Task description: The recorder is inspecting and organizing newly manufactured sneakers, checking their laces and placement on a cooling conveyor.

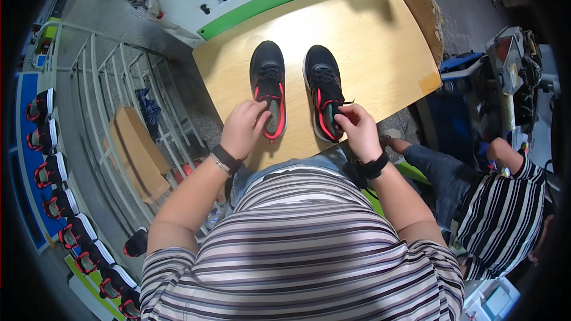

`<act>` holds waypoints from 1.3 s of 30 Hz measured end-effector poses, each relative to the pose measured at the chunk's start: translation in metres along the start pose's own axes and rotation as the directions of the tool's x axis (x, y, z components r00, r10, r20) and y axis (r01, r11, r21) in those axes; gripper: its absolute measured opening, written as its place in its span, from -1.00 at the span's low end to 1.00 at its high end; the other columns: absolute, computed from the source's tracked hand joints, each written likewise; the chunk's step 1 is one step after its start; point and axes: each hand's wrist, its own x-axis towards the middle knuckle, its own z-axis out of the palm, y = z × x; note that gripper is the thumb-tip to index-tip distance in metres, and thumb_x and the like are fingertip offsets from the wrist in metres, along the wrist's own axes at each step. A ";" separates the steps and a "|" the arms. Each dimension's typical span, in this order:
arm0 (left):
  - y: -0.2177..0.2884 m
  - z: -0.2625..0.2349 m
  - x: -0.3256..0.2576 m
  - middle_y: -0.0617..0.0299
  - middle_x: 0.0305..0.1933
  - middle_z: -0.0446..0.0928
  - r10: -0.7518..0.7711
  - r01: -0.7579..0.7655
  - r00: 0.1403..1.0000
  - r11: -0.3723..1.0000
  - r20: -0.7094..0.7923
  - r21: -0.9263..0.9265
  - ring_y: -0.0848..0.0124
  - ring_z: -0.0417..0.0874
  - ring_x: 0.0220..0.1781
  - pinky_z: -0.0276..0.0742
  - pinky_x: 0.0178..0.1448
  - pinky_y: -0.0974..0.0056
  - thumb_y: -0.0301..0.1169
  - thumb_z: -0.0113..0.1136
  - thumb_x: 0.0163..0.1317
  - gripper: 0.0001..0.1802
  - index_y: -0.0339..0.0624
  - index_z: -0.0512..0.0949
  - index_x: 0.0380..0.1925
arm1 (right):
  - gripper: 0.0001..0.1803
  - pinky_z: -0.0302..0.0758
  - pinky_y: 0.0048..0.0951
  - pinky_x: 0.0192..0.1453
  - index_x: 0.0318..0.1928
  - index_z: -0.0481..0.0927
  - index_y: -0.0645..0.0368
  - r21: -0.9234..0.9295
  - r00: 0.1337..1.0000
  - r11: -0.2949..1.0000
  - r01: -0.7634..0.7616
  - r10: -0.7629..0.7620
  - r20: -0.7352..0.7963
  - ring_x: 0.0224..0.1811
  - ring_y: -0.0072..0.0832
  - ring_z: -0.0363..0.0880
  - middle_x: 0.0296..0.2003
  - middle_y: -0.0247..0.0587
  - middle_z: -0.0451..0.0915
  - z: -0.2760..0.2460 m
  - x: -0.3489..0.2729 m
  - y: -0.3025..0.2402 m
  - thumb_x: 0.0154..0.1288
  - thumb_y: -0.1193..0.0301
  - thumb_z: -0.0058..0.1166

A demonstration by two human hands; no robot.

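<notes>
Two black sneakers with red-pink collar linings stand side by side on a light wooden tabletop point(380, 53), toes pointing away from me. At the left sneaker point(267, 62), my left hand point(242, 128) has thumb and fingers closed at the collar's left side. My right hand point(360, 134) pinches the right side of the collar on the right sneaker point(323, 66). Dark laces run across both shoes, and a greyish insole shows inside the left one. What exactly lies between my fingertips is partly hidden.
A metal rack point(95, 83) with a cardboard box point(137, 154) stands left. Beyond it, several similar sneakers point(50, 169) line a blue-edged surface. A green-trimmed machine point(279, 3) borders the table's far side; a torn cardboard piece point(419, 9) its right. A co-worker in stripes point(499, 214) sits right.
</notes>
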 end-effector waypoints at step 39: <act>-0.044 0.037 0.069 -0.03 0.02 0.32 -0.565 0.521 0.823 0.792 -0.056 -0.319 0.07 0.40 0.04 0.41 0.20 0.10 -0.42 0.39 -0.06 -0.40 -0.19 0.35 0.01 | -0.78 0.58 -0.29 -0.16 -0.09 0.55 0.29 -0.346 0.948 0.890 0.297 -0.319 -0.006 -0.24 -0.10 0.67 -0.31 0.06 0.65 -0.001 0.012 -0.034 0.28 0.48 0.19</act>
